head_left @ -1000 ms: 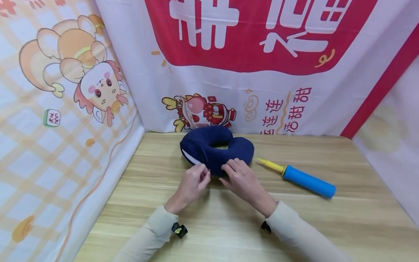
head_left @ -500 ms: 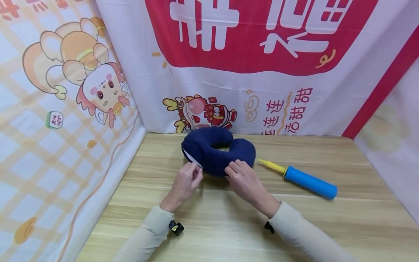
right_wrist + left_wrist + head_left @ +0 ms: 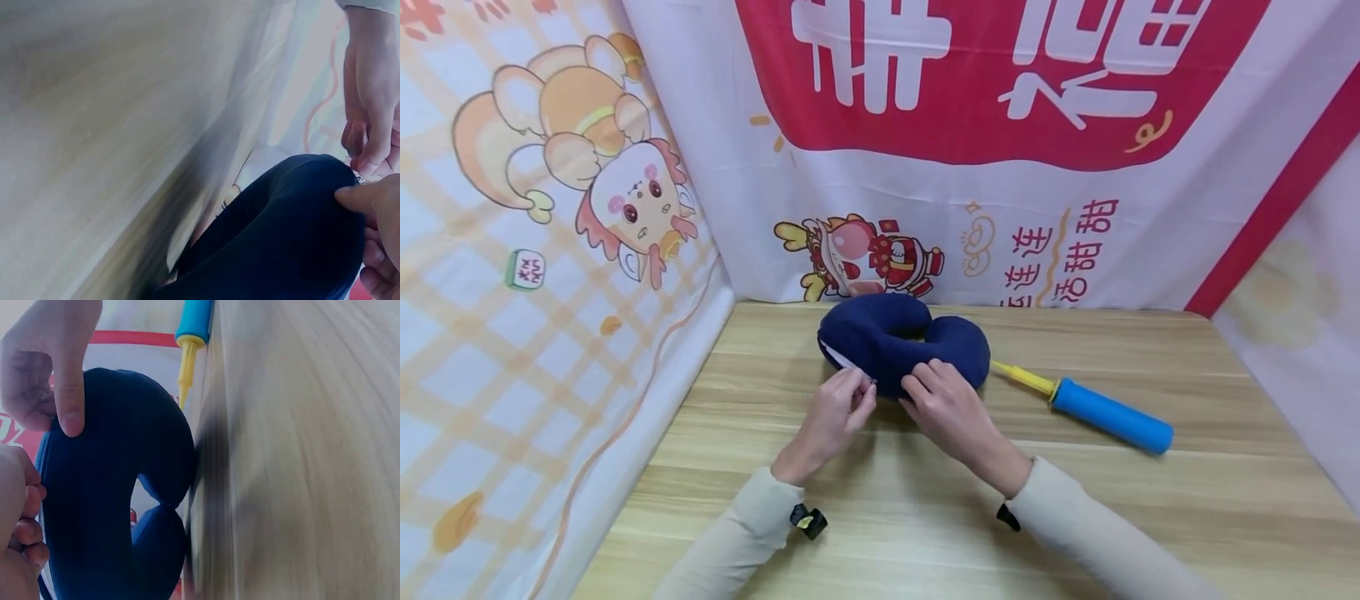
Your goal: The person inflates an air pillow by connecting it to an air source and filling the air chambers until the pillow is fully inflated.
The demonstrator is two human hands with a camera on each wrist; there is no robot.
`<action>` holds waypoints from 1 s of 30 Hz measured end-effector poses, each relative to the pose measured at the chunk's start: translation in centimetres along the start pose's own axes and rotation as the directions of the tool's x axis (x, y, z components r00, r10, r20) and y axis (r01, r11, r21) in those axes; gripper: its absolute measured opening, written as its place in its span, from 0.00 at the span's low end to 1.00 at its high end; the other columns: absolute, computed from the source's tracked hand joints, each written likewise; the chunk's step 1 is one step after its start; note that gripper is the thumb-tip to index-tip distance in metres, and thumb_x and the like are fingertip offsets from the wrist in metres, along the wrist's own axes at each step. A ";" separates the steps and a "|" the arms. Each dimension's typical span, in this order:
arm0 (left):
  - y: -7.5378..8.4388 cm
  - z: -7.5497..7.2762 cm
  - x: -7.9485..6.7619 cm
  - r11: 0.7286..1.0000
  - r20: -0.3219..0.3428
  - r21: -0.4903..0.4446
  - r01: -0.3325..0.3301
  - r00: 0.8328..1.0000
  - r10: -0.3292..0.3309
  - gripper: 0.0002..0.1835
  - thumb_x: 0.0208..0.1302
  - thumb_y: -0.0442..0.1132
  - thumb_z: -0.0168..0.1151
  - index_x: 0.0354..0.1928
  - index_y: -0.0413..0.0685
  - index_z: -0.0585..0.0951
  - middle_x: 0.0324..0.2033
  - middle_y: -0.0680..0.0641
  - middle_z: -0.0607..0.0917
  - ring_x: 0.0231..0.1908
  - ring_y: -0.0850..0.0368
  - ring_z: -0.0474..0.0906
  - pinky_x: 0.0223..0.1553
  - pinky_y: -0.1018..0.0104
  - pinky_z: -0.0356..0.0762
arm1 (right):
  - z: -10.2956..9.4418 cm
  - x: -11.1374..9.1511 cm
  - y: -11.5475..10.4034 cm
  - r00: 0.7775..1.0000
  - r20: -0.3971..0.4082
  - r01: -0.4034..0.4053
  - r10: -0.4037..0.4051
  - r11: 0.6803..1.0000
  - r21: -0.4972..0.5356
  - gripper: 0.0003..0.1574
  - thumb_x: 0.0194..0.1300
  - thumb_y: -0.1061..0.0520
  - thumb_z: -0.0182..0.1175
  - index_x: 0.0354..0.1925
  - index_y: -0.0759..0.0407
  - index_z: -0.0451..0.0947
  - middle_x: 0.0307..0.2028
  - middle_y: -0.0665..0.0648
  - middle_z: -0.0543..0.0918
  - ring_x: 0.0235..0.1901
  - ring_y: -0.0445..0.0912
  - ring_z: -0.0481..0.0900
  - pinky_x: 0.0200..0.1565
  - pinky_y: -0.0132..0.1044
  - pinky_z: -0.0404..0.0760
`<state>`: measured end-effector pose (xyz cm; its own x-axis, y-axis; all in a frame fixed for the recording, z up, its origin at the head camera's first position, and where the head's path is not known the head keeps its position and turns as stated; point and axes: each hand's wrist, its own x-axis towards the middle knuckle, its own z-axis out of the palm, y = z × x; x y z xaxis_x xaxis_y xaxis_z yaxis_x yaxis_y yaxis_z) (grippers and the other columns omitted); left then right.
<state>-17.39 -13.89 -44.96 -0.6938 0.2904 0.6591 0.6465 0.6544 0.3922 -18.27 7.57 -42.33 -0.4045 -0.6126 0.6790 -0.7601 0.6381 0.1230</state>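
Observation:
A navy U-shaped neck pillow (image 3: 880, 354) rests on the wooden table. Along its near left edge the zipper gapes, showing white lining (image 3: 837, 356). My left hand (image 3: 832, 417) pinches the small zipper pull at the right end of this gap, fingers curled. My right hand (image 3: 951, 417) grips the pillow's near edge just to the right, thumb on one face and fingers on the other, as the right wrist view shows. In the left wrist view a closed zipper line (image 3: 44, 456) runs along the edge between both hands.
A blue hand pump (image 3: 1108, 414) with a yellow nozzle lies right of the pillow, its tip close to the pillow's side. A white printed cloth (image 3: 970, 167) hangs behind the table, and another (image 3: 565, 350) stands along the left.
My left hand went left with the zipper pull, widening then narrowing its distance from my right hand, and is now back rightward. My right hand shifted right, then back left. The pillow moved slightly right.

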 end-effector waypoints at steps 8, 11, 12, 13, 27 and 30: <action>-0.1 0.3 -0.2 1.000 -0.046 0.011 -0.026 0.999 0.027 0.08 0.62 0.33 0.57 0.25 0.50 0.73 0.22 0.56 0.72 0.25 0.64 0.68 0.26 0.79 0.65 | 0.2 -0.1 0.3 0.998 0.046 -0.044 0.044 0.999 -0.014 0.07 0.62 0.58 0.64 0.31 0.60 0.77 0.28 0.54 0.74 0.31 0.49 0.70 0.32 0.36 0.69; -0.5 0.3 -0.5 0.999 -0.060 -0.033 -0.009 0.998 0.007 0.09 0.62 0.32 0.57 0.25 0.49 0.73 0.21 0.56 0.72 0.25 0.65 0.68 0.26 0.80 0.65 | 0.0 -0.4 0.4 0.998 0.047 -0.047 0.047 0.999 -0.003 0.07 0.61 0.58 0.66 0.32 0.60 0.78 0.29 0.53 0.75 0.31 0.49 0.71 0.32 0.36 0.70; -0.6 0.2 -0.6 0.999 -0.062 -0.047 0.001 0.998 -0.004 0.09 0.62 0.31 0.57 0.25 0.49 0.73 0.21 0.55 0.72 0.25 0.65 0.67 0.26 0.80 0.65 | -0.1 -0.5 0.4 0.998 0.047 -0.045 0.045 0.999 0.002 0.07 0.60 0.58 0.66 0.32 0.60 0.78 0.29 0.53 0.75 0.31 0.48 0.71 0.33 0.36 0.70; -0.8 0.0 -0.7 0.998 -0.065 -0.060 0.012 0.998 -0.016 0.09 0.62 0.31 0.58 0.25 0.49 0.73 0.21 0.55 0.72 0.24 0.65 0.67 0.25 0.80 0.64 | -0.2 -0.6 0.5 0.998 0.049 -0.044 0.044 0.999 0.009 0.07 0.60 0.58 0.66 0.32 0.60 0.78 0.29 0.53 0.75 0.31 0.48 0.71 0.33 0.36 0.70; -6.4 -4.1 -1.7 0.969 -0.140 -0.075 0.236 0.959 -0.245 0.10 0.61 0.30 0.62 0.23 0.46 0.75 0.16 0.51 0.76 0.18 0.66 0.67 0.19 0.77 0.65 | -1.0 -3.0 2.5 0.993 0.062 0.094 -0.104 0.984 0.149 0.09 0.55 0.61 0.70 0.31 0.57 0.77 0.29 0.51 0.74 0.30 0.45 0.70 0.34 0.35 0.71; -6.7 -4.2 -2.0 0.952 -0.071 -0.073 0.297 0.951 -0.302 0.09 0.62 0.32 0.62 0.24 0.45 0.76 0.17 0.51 0.78 0.18 0.67 0.68 0.19 0.76 0.67 | -0.3 -3.8 2.6 0.985 0.061 0.148 -0.163 0.967 0.206 0.10 0.54 0.60 0.71 0.31 0.55 0.78 0.30 0.49 0.75 0.30 0.44 0.70 0.34 0.34 0.72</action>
<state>-19.00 -21.83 -46.23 -0.8324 0.0288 0.5535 0.4325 0.6582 0.6162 -18.56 11.69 -44.32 -0.3054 -0.7360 0.6042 -0.8996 0.4311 0.0704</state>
